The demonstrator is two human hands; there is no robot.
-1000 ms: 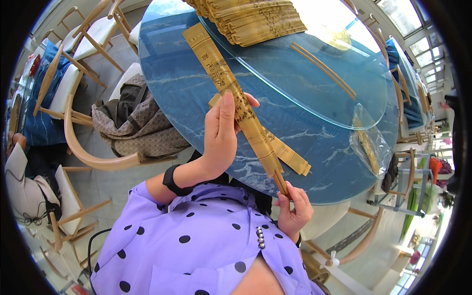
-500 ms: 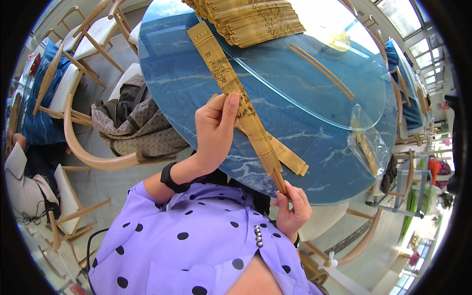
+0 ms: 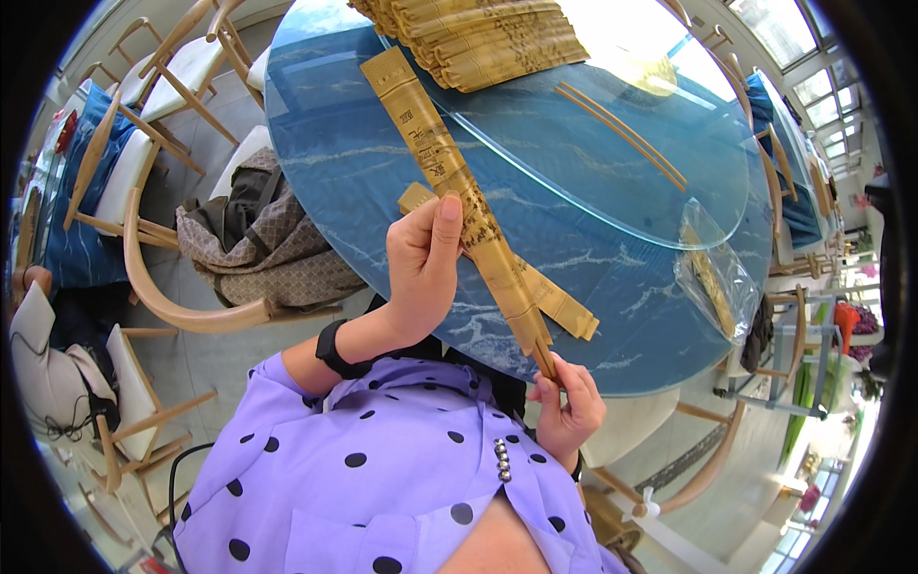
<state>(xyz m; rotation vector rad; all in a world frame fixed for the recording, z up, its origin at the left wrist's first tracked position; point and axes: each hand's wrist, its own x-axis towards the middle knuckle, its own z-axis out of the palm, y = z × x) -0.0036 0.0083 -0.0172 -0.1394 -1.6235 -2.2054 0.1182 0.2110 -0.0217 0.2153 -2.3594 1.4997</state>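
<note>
My left hand (image 3: pixel 423 266) pinches a long tan paper chopstick sleeve (image 3: pixel 421 124) with dark print, thumb on top, about halfway along it. The sleeve slants from upper left to lower right above the table. Out of its lower end stick the brown ends of chopsticks (image 3: pixel 545 360). These ends are gripped between the thumb and fingers of my right hand (image 3: pixel 570 406), close to the table's near edge. Beneath the held sleeve another tan sleeve (image 3: pixel 566 308) lies crosswise on the table, partly covered by it and by my left hand.
A round blue marbled table (image 3: pixel 335 163) carries a glass turntable (image 3: pixel 574 182). On this lie a heap of tan sleeves (image 3: pixel 488 43) and two bare chopsticks (image 3: pixel 622 134). A clear plastic bag (image 3: pixel 712 282) sits at the right. A chair (image 3: pixel 143 258) with a patterned bag (image 3: pixel 273 239) stands left.
My left hand and the sleeve have shifted slightly down and right, toward my right hand. Less of the chopstick ends shows. My right hand has hardly moved.
</note>
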